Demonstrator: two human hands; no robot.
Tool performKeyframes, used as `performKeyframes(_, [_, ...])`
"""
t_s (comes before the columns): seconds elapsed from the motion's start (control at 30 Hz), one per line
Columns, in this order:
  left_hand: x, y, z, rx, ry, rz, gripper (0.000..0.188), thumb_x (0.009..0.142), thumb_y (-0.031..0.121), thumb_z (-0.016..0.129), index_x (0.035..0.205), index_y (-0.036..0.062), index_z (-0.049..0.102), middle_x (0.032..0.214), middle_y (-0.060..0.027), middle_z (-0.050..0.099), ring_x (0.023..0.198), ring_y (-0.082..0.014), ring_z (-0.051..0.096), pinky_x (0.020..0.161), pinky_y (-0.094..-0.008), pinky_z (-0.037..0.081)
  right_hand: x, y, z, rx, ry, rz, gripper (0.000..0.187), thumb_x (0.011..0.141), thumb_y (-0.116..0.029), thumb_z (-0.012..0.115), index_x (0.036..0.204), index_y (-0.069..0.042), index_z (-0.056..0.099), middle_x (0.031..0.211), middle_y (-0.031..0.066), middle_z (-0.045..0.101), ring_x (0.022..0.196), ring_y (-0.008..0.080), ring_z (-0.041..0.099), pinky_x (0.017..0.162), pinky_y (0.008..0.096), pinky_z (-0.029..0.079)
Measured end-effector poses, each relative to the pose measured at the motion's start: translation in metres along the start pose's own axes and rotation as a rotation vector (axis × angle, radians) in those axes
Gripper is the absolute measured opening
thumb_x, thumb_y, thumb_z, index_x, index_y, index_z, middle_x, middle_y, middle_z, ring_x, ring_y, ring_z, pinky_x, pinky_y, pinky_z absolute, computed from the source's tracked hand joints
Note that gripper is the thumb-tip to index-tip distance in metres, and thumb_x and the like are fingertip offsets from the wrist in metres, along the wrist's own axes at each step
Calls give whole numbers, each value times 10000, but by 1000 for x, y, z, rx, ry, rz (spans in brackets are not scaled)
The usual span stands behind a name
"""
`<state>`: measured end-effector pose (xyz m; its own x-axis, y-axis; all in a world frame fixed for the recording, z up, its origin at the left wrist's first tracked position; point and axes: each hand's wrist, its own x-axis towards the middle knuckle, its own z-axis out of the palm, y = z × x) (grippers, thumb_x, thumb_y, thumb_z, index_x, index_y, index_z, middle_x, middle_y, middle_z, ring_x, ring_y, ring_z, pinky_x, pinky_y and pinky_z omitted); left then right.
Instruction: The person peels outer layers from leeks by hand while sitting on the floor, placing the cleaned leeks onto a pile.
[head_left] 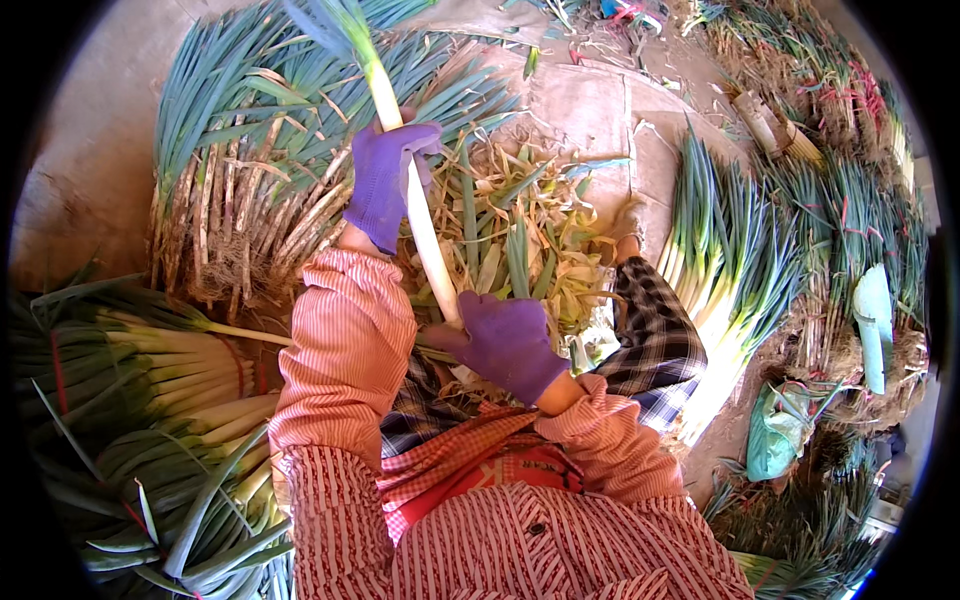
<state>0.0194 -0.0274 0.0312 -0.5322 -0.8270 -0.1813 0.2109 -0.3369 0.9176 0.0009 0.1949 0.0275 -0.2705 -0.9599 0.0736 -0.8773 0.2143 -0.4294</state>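
Note:
A long green onion (428,240) slants in front of me, its white stalk peeled smooth and its green leaves at the far top. My left hand (388,180), in a purple glove, is wrapped around the stalk just below the leaves. At the root end, my right hand (512,345), also gloved in purple, has its fingers closed on the stalk's lower tip. The roots themselves are hidden behind that hand. Below the stalk lies a heap of dry, yellowed peelings (575,235) mixed with some green leaves, between my legs.
Unpeeled onions with dirty roots (235,215) are piled at far left. Tied bundles of pale onions (185,375) lie at near left. Cleaned onions (725,255) rest right of my leg, with more rooty bundles (840,230) beyond. A green bag (778,430) sits at right.

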Motion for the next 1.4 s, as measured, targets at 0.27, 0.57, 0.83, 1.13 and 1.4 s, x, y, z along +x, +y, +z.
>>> performKeyframes(0.27, [4,4,-11,-67,-8,-1,331,700,15,687,985,-19,522,684,-111,617,393,-144,503,339,-262,374,-8,47,13,566,-8,-191,258,840,-256,685,695,-60,601,556,81,509,461,234,503,444,338,390])
performKeyframes(0.57, [5,1,-12,28,35,71,357,747,72,678,1070,-22,557,643,-53,579,391,-116,466,348,-249,347,-19,21,0,276,104,-32,176,816,-218,682,766,-69,602,614,68,548,513,242,551,479,339,422])
performKeyframes(0.83, [15,13,-26,32,40,100,350,732,42,667,1060,-26,563,654,-49,576,394,-107,466,356,-242,363,-82,76,2,-209,-238,-336,93,792,-121,646,762,-62,579,637,51,548,546,167,574,480,283,476])
performKeyframes(1.13, [19,12,-26,-13,-17,50,293,730,61,680,1002,3,590,690,-83,625,402,-137,501,359,-266,396,-37,51,-3,462,-111,-218,92,835,-105,651,774,-37,649,659,5,618,544,114,565,488,231,461])
performKeyframes(1.4, [17,12,-28,-12,-51,85,259,793,109,616,1023,-11,615,566,34,475,413,-66,424,387,-225,342,-30,34,-19,850,126,104,90,855,-87,628,909,-26,665,795,61,662,635,111,619,517,236,470])
